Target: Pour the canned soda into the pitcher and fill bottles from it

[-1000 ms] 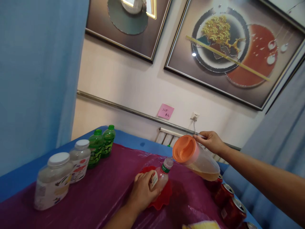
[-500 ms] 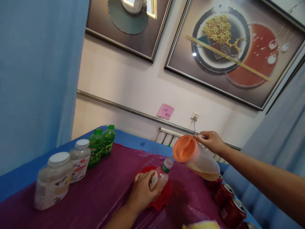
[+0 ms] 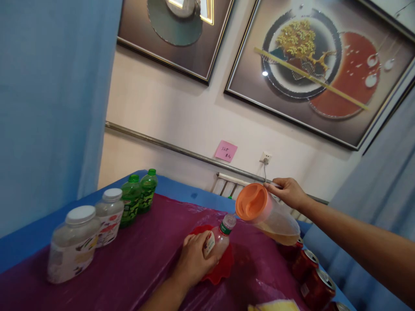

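My left hand (image 3: 194,261) is wrapped round a clear plastic bottle (image 3: 221,244) with a green neck band and no cap. The bottle stands in a red scalloped dish (image 3: 227,265), partly hidden by the hand. To the right, my right hand (image 3: 288,192) grips the handle of a clear pitcher (image 3: 277,220) with an orange lid (image 3: 251,201). Tipped on its side, the pitcher has its lid end against or just beside the bottle's mouth. Pale brownish liquid lies along its lower side, and a thin clear trickle seems to show at the bottle's mouth.
Two white-lidded jars (image 3: 74,244) and two green bottles (image 3: 131,201) line the left side. Several opened red cans (image 3: 317,287) stand at the right edge. A yellow cloth-like item (image 3: 275,306) lies at the front on the purple plastic sheet (image 3: 136,259). Behind runs a wall rail (image 3: 175,149).
Almost nothing differs. Both hands, the bottle and the tilted pitcher keep their places; the whole view has shifted very slightly.
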Motion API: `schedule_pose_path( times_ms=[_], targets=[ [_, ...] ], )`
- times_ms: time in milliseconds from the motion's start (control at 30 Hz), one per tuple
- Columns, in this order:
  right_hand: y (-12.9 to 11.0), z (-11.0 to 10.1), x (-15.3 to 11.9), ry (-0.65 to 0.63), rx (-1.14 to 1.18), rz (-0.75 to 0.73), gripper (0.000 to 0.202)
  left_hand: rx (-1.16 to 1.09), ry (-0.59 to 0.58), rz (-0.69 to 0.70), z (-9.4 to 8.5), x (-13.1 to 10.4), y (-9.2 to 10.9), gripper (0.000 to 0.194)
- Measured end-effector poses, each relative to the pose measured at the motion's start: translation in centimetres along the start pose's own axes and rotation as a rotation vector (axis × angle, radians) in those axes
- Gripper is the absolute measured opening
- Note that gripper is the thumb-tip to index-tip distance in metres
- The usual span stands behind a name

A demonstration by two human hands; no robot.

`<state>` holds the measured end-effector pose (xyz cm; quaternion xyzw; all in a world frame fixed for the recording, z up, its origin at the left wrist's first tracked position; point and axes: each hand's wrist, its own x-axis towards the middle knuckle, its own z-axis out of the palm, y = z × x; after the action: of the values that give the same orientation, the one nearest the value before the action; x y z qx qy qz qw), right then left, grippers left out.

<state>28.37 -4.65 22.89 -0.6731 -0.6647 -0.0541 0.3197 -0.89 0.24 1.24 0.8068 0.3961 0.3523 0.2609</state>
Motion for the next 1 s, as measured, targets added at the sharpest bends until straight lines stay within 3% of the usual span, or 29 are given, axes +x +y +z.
schedule_pose_path(
  times_ms=[367,700,1000],
  targets=[
    [-0.03,0.04,-0.03,-0.015,0.005,0.016,0.061,0.01,0.008,-0.016,0.08,0.01,-0.09,0.027],
    [0.0,-0.08,-0.05,-0.004,0.012,0.001,0.061,-0.013,-0.019,-0.035,0.35,0.06,-0.69,0.043],
    [-0.04,-0.09,-0.01,-0.005,0.031,-0.014,0.064,-0.005,-0.017,-0.022,0.4,0.03,-0.78,0.031]
  ],
)
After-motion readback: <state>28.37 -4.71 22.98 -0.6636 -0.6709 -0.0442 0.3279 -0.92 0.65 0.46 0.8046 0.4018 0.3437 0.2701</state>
